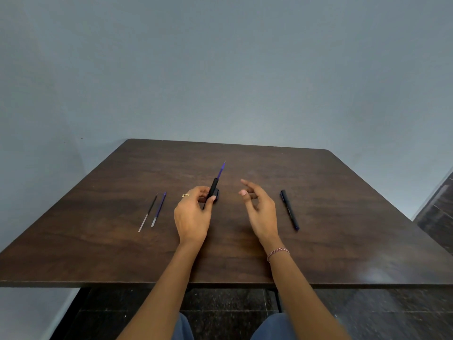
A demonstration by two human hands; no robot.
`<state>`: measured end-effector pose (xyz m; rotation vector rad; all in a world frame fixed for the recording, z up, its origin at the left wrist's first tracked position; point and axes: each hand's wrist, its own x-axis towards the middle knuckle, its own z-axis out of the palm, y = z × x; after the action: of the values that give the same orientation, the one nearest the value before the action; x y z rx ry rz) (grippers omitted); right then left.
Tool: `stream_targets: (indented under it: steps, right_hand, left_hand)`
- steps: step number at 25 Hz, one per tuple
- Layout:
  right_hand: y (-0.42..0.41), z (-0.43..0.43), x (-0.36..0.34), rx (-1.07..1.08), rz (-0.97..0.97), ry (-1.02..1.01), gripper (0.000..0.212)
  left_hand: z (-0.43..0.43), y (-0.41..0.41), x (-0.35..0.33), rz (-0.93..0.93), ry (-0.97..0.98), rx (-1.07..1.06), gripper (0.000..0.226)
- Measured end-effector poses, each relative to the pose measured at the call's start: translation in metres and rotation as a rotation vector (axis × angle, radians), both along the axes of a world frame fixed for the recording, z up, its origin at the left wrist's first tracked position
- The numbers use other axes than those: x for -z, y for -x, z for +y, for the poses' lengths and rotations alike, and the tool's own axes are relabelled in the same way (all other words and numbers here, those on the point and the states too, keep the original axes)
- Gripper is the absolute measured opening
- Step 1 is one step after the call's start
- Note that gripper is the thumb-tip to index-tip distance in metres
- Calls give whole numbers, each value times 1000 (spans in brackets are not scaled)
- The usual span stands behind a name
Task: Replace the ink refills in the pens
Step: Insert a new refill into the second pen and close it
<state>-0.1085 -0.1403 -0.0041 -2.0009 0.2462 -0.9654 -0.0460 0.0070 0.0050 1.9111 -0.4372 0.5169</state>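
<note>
Pen barrel (213, 187), black, in the left hand (193, 217): fingers and thumb curled round its lower half, held above the table (245, 158) near centre. Long axis tilted, pointing up and away from the person, leaning slightly right. Protruding refill (221, 171), blue, sticks out of the barrel's far end on the same axis, tip free in air.

Head view only, nothing else to cross-check.

Right hand (259, 209) holds nothing, fingers loosely spread, palm turned toward the barrel, just right of it with a clear gap between. It is the nearer free hand to the refill tip, which lies up and left of its fingertips. My read: the next move is a pinch on that blue stem, then travel along the barrel axis, in or out; I can't tell which.

Small dark part under the left fingers, beside the barrel; can't identify it.

Second pen (290, 209) lies flat to the right of the right hand, apart from it. Black-ink refill (147, 213) and spare blue refill (159, 209) lie side by side left of the left hand, not touching.

Room: open tabletop beyond the tip, edges well off.
</note>
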Motion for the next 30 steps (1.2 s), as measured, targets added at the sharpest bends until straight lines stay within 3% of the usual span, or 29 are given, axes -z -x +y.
stream_targets:
  steps: [3,9,20,30]
  right_hand:
    - [-8,3,-4,42,105,242,21]
    - [-51,30,-22,-72,355,685,25]
    - [-86,47,-45,-151,654,750,20]
    - [-82,53,-47,-166,632,720,16]
  left_hand:
    - [2,-3,0,36,36,-73,19]
    - [4,-7,2,51,58,-134,16]
    - [4,-10,3,98,105,-157,16]
    - [4,-10,2,113,124,-176,17]
